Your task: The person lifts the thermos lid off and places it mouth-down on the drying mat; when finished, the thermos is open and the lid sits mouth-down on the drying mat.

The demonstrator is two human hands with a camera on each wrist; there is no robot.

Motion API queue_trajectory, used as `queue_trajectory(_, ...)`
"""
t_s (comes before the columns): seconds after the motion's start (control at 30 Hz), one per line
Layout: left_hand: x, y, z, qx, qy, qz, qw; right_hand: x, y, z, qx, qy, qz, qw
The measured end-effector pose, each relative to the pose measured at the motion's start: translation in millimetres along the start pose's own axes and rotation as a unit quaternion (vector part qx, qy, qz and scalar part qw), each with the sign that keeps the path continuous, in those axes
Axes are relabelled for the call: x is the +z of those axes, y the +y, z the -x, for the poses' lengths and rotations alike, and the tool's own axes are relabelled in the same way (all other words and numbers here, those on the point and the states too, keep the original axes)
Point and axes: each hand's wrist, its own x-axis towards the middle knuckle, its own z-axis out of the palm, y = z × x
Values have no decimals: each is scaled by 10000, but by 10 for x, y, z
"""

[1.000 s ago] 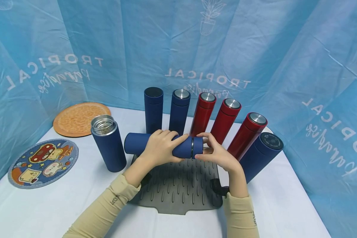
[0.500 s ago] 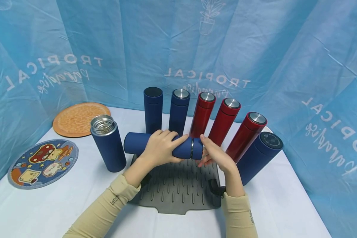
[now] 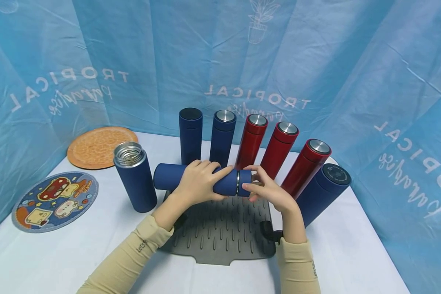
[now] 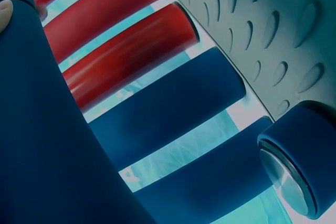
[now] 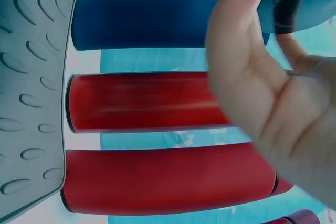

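A dark blue thermos bottle (image 3: 166, 176) lies level in the air above the grey ribbed mat (image 3: 220, 241). My left hand (image 3: 197, 184) grips it round the middle from above. At its right end, my right hand (image 3: 273, 192) pinches the blue lid (image 3: 245, 178), its thumb and fingers on the lid's sides. A thin shiny ring parts lid from body. In the left wrist view the held thermos (image 4: 52, 129) fills the left side. My right palm (image 5: 273, 93) fills the right side of the right wrist view; the lid's end is only partly seen there.
Left of the mat stands an uncapped blue thermos (image 3: 136, 183). A short blue cylinder with a silver face (image 4: 294, 163) sits by the mat's corner. Closed blue and red thermoses (image 3: 249, 143) curve behind the mat. Two round placemats, one orange (image 3: 99, 147), one patterned (image 3: 55, 203), lie left.
My right hand opened its fingers off the lid half a second ago, turned, and now holds the lid again with thumb and fingers. My left hand and the thermos body stay in place.
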Motion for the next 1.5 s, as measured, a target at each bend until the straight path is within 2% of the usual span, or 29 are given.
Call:
queue_trajectory(0.23,8,-5,-7,-87,-101,111,9998,-18,5,26,-635,-199,-216,9976)
queue_trajectory(0.47,-3,-1,-5,-131,-52,185,9997,-34,-11,48,-941,-123,-139,9954)
queue_trajectory(0.67,-7,-19,4,-242,-35,255,9994,-79,-14,80,-1487,29,-87,9888)
queue_trajectory(0.83,-11,-41,3,-337,177,349,9987,-123,-12,117,-1681,322,-143,9851)
queue_trajectory(1.0,-18,-86,8,-554,639,344,9958,-153,-8,137,-1729,654,-165,9826)
queue_trajectory(1.13,-17,-137,4,-902,1098,292,9894,-164,-3,143,-1671,769,-181,9828)
queue_trajectory(1.27,-19,-203,-12,-1346,1530,260,9787,-172,7,140,-1685,726,-201,9828)
queue_trajectory(1.4,-24,-269,-18,-1882,1836,245,9645,-166,9,135,-1740,670,-176,9823)
queue_trajectory(1.5,-19,-313,-9,-2416,2000,472,9484,-163,14,133,-1724,673,-173,9826)
